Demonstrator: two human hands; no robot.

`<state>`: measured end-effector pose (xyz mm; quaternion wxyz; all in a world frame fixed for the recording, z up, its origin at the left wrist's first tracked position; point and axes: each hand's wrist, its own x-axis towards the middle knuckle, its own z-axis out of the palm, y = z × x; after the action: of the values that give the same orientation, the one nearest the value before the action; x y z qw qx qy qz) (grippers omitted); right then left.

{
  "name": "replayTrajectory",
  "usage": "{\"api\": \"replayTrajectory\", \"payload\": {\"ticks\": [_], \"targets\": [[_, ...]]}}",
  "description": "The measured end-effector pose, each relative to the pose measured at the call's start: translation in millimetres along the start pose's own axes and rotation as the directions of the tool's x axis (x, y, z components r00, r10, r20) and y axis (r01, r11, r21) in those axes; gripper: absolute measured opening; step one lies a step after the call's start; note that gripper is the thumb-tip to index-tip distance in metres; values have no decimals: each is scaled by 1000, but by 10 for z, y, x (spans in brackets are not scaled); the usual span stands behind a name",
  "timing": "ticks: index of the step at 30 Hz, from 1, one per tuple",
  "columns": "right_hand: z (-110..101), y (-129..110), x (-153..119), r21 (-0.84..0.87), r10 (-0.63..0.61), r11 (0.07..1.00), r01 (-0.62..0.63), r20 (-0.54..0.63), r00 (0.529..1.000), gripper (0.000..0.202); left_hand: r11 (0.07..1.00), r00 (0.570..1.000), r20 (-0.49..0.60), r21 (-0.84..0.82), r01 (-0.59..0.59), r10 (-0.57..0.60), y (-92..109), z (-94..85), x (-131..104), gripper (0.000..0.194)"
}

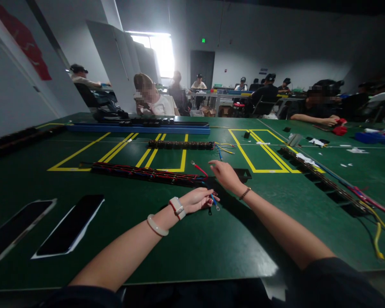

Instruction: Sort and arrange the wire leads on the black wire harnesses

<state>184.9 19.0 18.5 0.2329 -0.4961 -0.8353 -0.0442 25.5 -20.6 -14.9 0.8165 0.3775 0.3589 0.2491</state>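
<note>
A dim room with grey walls, a bright window and a dark door surrounds a long green counter; people sit beyond it and along its far side. Yellow lines form boxes across the counter top. A blue rail lies along the far edge. Nearer, a long dark wired strip runs sideways, its right end by the hands; a shorter strip lies beyond it. Two dark phones rest at the left. The left hand grasps a blue wire at the wired strip's right end. The right hand, loosely open, is just beside a red wire.
</note>
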Motion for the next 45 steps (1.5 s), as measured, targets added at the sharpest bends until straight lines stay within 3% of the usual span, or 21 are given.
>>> {"api": "replayTrajectory", "payload": {"ticks": [4, 8, 11, 13, 16, 19, 26, 30, 35, 38, 42, 45], "targets": [[168, 326, -301, -212, -91, 973, 94, 24, 996, 23, 959, 1000, 13, 283, -15, 12, 83, -6, -70, 22], [239, 445, -405, -309, -198, 931, 196, 22, 980, 26, 796, 999, -27, 605, -16, 41, 109, -18, -82, 31], [240, 469, -397, -336, -219, 916, 218, 35, 975, 29, 703, 990, -87, 711, -15, 109, 109, -7, -70, 25], [239, 479, -391, -335, -214, 917, 218, 48, 976, 30, 606, 983, -104, 795, -10, 153, 131, -1, -76, 21], [246, 489, -393, -326, -197, 922, 209, 70, 978, 31, 381, 963, -69, 924, -36, 259, 205, 0, -124, 18], [255, 488, -396, -318, -185, 926, 204, 89, 979, 32, 166, 956, 4, 985, -55, 292, 294, -9, -200, 14], [254, 463, -386, -296, -185, 932, 210, 110, 977, 31, -303, 964, 216, 939, -160, 159, 473, -59, -334, 11], [248, 444, -380, -292, -187, 932, 213, 115, 976, 31, -457, 955, 286, 862, -219, 81, 517, -111, -341, 12], [248, 438, -376, -286, -194, 933, 220, 117, 974, 32, -561, 948, 300, 805, -194, 103, 509, -195, -336, 18], [254, 448, -378, -276, -193, 936, 219, 117, 974, 32, -540, 956, 272, 824, -172, 111, 529, -171, -352, 14], [241, 416, -344, -196, -181, 961, 195, 85, 980, 34, -312, 970, 213, 935, -167, 121, 564, -88, -359, 29], [172, 273, -273, 14, -123, 992, 123, -14, 992, 38, -96, 977, 132, 988, -117, 166, 574, -71, -339, 43]]}}
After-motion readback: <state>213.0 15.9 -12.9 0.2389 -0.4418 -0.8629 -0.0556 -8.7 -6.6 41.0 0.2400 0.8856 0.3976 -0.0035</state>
